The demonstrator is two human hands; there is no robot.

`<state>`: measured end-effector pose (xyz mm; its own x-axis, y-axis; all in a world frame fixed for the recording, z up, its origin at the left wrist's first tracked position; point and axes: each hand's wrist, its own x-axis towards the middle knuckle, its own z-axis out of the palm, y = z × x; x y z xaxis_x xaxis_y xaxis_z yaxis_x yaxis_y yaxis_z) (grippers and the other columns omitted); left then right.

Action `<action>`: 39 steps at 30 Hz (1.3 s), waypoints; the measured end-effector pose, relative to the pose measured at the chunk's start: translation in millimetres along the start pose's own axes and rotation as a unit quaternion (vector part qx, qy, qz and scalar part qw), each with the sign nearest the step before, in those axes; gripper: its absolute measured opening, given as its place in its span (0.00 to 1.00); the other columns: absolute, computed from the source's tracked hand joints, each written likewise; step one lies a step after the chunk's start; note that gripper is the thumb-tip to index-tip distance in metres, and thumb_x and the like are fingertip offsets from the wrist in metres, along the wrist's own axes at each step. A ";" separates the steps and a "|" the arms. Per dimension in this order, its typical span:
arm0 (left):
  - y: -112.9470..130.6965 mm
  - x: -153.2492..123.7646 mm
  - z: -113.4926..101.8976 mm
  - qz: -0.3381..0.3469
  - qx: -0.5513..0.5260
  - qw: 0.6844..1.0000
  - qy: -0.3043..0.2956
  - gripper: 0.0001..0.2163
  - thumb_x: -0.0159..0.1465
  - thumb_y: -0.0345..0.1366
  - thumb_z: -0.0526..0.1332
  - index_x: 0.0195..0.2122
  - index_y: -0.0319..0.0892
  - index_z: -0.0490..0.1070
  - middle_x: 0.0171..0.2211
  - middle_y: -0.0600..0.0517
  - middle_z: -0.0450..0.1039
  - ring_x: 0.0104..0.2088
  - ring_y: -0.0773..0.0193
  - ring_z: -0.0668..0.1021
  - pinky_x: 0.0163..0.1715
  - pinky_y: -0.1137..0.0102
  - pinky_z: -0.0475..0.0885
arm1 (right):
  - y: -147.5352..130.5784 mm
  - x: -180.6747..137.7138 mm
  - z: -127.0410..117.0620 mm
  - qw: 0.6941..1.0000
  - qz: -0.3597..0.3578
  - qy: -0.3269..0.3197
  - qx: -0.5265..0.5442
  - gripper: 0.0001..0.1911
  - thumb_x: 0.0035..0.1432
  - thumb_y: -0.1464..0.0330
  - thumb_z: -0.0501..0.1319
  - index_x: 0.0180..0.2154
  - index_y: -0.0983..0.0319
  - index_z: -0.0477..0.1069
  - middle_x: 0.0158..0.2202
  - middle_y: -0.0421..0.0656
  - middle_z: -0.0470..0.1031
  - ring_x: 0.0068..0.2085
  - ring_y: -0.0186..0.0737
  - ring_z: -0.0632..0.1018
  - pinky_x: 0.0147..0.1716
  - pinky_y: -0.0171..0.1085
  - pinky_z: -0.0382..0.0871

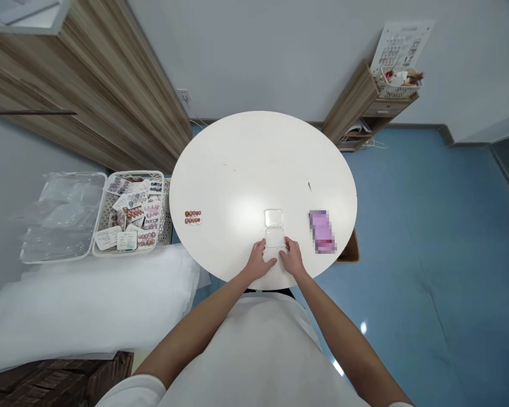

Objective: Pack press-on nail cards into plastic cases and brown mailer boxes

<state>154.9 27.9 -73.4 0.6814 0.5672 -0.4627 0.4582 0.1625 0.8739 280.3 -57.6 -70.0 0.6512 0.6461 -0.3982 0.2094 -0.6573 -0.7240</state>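
Your left hand (261, 263) and right hand (292, 258), thumbs spread from fingers, flank the unfolded clear case (274, 235) on the white tabletop (258, 152).

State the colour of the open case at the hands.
The open case is clear, the white table showing through it; the head view shows it best.

Left hand (259, 262) and right hand (292, 258) at open clear case (275, 237), white oval table (258, 150)

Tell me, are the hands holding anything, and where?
The left hand and right hand touch the open, clear, squarish plastic box at its near half's sides; whether they grip it can't be told.
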 end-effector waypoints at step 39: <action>0.6 4.0 -269.2 -0.064 0.372 0.916 0.138 0.29 0.53 0.33 0.60 0.55 0.40 0.53 0.43 0.45 0.67 0.43 0.56 0.71 0.39 0.67 0.65 | -151.3 51.0 131.5 0.923 -0.261 -0.187 -0.211 0.28 0.52 0.70 0.54 0.55 0.59 0.51 0.49 0.48 0.60 0.50 0.46 0.63 0.47 0.46 0.62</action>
<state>4.2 247.5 -34.6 0.4720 0.7813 -0.4083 0.8561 -0.2958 0.4238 185.9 125.8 -54.9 0.1004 0.9544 -0.2811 0.7403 -0.2604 -0.6198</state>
